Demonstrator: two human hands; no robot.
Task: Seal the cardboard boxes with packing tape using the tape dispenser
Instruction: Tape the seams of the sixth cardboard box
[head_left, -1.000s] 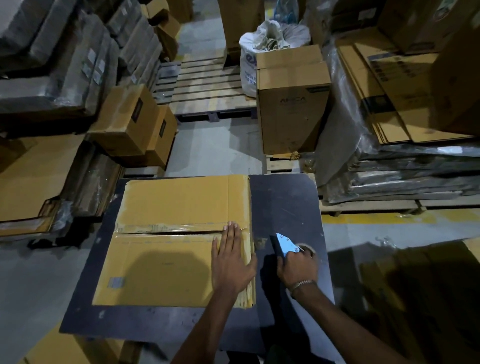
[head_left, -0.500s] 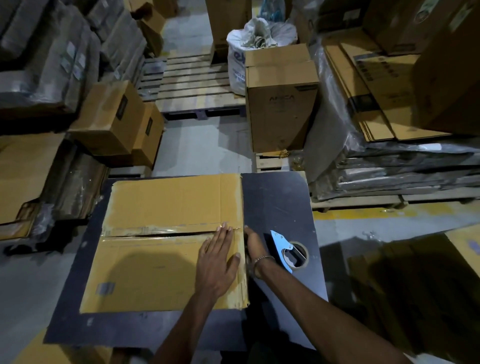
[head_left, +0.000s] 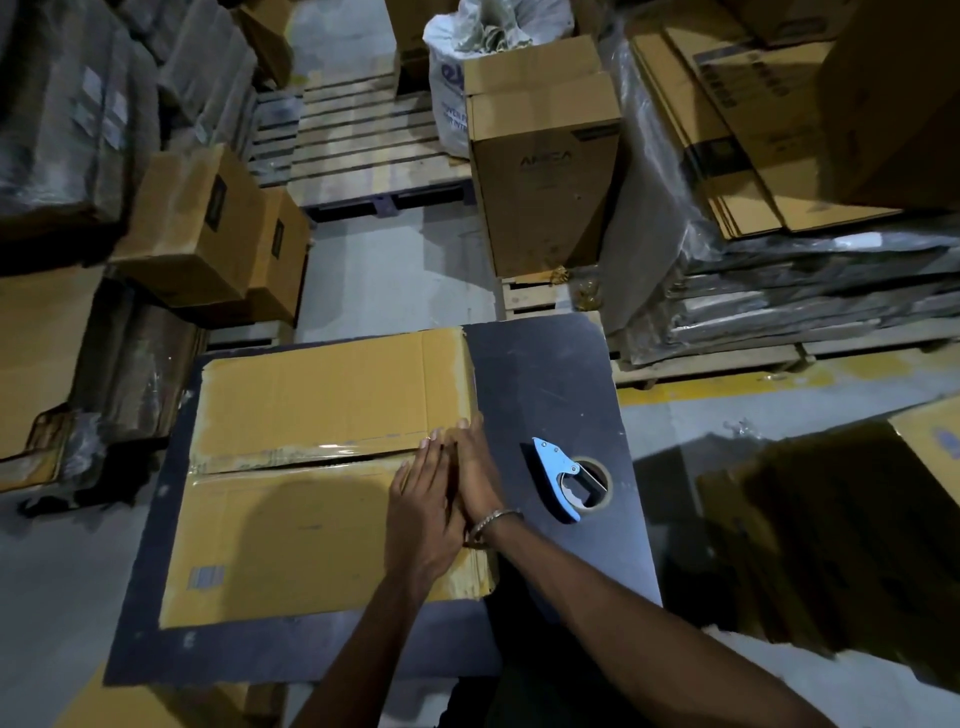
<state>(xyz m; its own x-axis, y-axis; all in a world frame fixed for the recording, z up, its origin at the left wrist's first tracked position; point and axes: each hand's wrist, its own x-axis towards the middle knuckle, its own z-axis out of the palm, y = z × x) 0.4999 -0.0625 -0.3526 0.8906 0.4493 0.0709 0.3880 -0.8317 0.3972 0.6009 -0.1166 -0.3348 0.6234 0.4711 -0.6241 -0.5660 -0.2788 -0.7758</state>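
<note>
Both hands, left hand and right hand, flat, open-fingered, side by side on the box seam's right end.

I'm standing in a warehouse or packing floor: bare grey concrete floor with a yellow painted line, and wooden pallets set straight on it. Around me are shrink-wrapped stacks of flattened cartons, loose flat cardboard sheets, sealed brown boxes and a white woven sack. My work surface is a dark board carrying a flattened carton and a blue tape dispenser, under dim light.
</note>
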